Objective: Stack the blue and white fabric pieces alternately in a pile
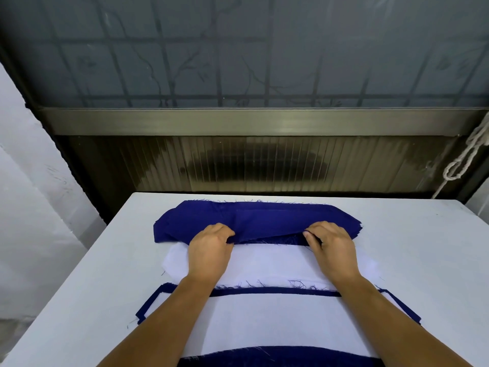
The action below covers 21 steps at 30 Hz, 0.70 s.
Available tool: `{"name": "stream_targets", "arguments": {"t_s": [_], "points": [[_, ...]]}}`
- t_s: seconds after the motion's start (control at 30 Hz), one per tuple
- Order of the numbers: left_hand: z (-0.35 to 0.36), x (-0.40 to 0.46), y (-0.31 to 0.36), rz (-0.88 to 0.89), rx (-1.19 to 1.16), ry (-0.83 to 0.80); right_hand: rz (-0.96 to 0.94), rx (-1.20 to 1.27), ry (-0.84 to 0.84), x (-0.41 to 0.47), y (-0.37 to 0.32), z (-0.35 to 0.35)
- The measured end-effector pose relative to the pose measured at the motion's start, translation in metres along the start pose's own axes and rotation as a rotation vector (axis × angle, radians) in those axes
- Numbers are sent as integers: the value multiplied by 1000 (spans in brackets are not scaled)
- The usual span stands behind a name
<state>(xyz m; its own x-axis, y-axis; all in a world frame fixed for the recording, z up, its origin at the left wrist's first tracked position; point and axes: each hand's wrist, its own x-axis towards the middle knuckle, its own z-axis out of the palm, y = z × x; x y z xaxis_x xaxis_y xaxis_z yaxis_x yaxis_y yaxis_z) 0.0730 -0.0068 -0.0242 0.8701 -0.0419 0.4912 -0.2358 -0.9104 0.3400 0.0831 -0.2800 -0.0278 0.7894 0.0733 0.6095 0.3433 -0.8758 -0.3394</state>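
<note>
I'm seeing 2 hands pinching near edge of top blue piece [254, 221] on far blue stack: left hand [209, 250], right hand [332, 247]; 1 white stack [264, 260] lying just nearer, 1 mixed pile [264, 319] nearest

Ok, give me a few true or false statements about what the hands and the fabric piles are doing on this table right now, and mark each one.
1. Both hands pinch the near edge of the top blue piece on the far pile. True: the left hand and the right hand each grip it.
2. The white pile lies farther from the person than the blue pile. False: it lies nearer, just in front of the blue one.
3. The nearest pile shows a white piece on top with blue edges peeking out beneath. True.
4. The right hand rests flat and open on the table. False: its fingers are curled on the blue fabric.
5. A rope hangs at the right. True.
</note>
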Motion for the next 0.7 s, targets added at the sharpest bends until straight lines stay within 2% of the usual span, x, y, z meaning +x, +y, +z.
{"name": "stream_targets", "arguments": {"t_s": [0.13,0.33,0.5,0.7], "points": [[4,1,-3,-40,-35,-50,35,30,-22,0,-1,0],[5,-1,-2,63,-9,16,109,104,-98,0,-1,0],[5,-1,-2,60,-4,14,77,96,-146,0,0,1],[6,0,-1,57,2,-1,39,67,-124,-1,-3,0]]}}
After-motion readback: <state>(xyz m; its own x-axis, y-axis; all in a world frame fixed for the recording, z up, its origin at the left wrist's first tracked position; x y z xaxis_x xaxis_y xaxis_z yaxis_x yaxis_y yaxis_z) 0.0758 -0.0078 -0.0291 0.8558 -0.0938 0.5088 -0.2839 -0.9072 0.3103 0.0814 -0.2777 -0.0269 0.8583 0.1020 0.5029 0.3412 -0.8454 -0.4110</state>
